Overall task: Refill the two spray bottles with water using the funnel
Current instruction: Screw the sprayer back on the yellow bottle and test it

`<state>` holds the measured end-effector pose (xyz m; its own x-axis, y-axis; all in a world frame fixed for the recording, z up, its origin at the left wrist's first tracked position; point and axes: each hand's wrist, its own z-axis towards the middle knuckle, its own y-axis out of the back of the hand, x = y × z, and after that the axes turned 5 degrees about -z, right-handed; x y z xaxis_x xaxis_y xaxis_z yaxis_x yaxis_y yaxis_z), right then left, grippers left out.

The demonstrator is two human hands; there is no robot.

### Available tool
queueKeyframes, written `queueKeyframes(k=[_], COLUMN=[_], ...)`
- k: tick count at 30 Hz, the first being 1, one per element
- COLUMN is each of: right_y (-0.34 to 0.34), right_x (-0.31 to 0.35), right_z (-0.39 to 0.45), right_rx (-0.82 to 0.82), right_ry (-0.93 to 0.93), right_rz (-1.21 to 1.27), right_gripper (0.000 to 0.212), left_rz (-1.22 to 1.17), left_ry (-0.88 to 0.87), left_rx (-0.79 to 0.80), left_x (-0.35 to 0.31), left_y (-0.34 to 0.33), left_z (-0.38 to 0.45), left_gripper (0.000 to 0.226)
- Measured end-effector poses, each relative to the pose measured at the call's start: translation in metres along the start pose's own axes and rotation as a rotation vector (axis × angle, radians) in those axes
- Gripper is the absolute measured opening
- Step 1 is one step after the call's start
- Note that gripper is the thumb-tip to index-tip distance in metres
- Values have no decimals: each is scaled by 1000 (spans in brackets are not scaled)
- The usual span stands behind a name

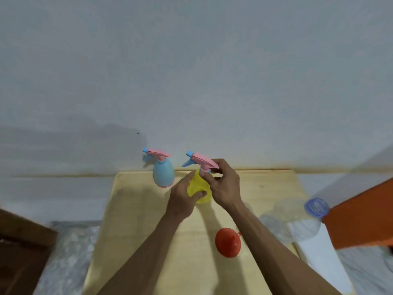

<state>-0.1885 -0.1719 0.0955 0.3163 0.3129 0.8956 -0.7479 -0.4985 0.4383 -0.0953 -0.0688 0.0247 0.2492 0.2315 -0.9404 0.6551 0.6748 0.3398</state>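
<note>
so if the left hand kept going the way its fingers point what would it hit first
It is already there: the left hand points up and right into the yellow spray bottle, which it grips. Past that it would likely meet the right hand at the bottle's neck, though depth is unclear.

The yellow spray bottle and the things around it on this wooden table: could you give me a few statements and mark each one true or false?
1. The left hand grips the body of the yellow plastic spray bottle. True.
2. The right hand rests on the red plastic funnel. False: it is at the yellow bottle's pink trigger head; the funnel lies untouched on the pale wooden table.
3. The blue egg-shaped spray bottle stands upright, left of the yellow one. True.
4. The blue bottle's sprayer has been taken off. False: its pink sprayer is on it.
5. A clear plastic water bottle with a blue cap lies at the table's right edge. True.
</note>
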Motion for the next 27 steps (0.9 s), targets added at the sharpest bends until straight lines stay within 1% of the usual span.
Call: queueKeyframes(k=[4,6,9,14,18,23,25,27], right_y=[-17,-23,-32,-42,-44,-44,-44,-41], right_x=[-11,-16,-22,-31,-34,-32,-31,-30], right_z=[26,36,50,65,72,75,74,70], right_rx=[-10,-15,-4,-8,-3,-7,-13,2], right_ry=[-30,-42,-64,-68,-101,-93,-103,-131], right_rz=[5,10,17,23,28,13,11,12], right_gripper=[25,26,30,33,35,36,43,55], left_rz=[41,36,54,105,120,128,145,180], left_ry=[-21,7,44,65,83,85,73,72], left_rx=[-43,-38,-85,-146,-137,-116,-108,-96], left_x=[3,5,13,20,24,25,27,32], left_y=[-3,-7,-13,-19,-23,-24,-24,-25], left_z=[34,47,62,74,80,82,83,83], left_gripper=[57,52,48,50,48,43,43,48])
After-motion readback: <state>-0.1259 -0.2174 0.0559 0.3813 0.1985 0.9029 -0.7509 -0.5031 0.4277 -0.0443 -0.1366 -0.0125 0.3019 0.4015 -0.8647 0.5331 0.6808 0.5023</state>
